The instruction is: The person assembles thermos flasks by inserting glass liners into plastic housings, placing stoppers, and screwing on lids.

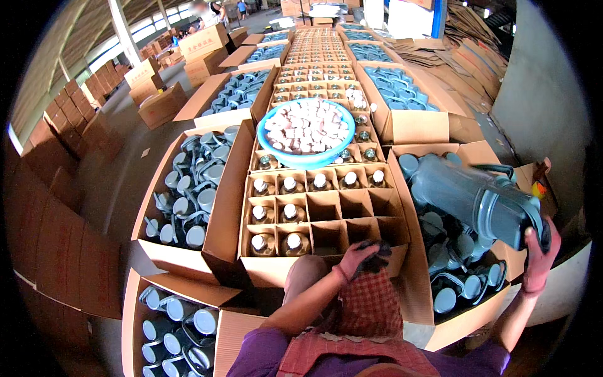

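My right hand (541,257), in a pink and dark glove, grips one end of a blue-grey thermos jug (468,195). The jug is tilted over the open carton (402,251) on the right, its far end blurred. More thermos jugs (445,298) lie in that carton beneath it. My left hand (364,259), gloved alike, is by the front edge of a divided carton (301,267). Its fingers look curled, and whatever may be in them is hidden. Several bottle-like glass pieces with white tops (290,212) stand in that carton's cells; some nearer cells at its right hold nothing visible.
A blue basin (306,162) full of small pale pieces (308,125) rests on the divided cartons ahead. Open cartons of thermos jugs flank the row, at left (182,207) and near left (179,333). Flattened cardboard (480,69) is piled far right, beyond a grey wall (540,107).
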`<action>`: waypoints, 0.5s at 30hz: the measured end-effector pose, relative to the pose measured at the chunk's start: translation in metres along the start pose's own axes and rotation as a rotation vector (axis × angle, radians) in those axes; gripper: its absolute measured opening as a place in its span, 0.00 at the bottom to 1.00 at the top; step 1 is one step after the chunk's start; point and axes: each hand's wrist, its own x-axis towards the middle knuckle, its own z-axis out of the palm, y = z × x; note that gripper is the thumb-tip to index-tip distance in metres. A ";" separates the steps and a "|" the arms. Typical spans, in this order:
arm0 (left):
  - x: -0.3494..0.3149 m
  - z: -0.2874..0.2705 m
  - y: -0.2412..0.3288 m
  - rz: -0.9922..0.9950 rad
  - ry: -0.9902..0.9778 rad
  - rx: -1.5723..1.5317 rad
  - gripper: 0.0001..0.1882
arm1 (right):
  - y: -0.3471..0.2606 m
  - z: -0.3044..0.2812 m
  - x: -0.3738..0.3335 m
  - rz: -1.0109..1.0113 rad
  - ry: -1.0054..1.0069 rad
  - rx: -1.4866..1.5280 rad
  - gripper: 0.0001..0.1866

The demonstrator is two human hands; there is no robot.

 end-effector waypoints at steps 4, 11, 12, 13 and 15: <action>0.005 0.006 0.028 0.439 0.248 0.169 0.21 | 0.035 0.072 -0.058 0.344 0.113 0.855 0.17; -0.075 -0.012 0.095 0.698 0.153 -0.400 0.20 | 0.009 0.245 -0.198 1.053 -0.631 1.618 0.32; -0.091 -0.022 0.101 0.724 0.233 -0.301 0.19 | 0.017 0.245 -0.211 0.842 -0.819 1.600 0.29; -0.102 -0.033 0.104 0.733 0.323 -0.180 0.18 | 0.030 0.240 -0.217 0.618 -0.981 1.561 0.26; -0.111 -0.056 0.100 0.644 0.574 0.219 0.17 | 0.030 0.230 -0.215 0.300 -1.241 1.219 0.24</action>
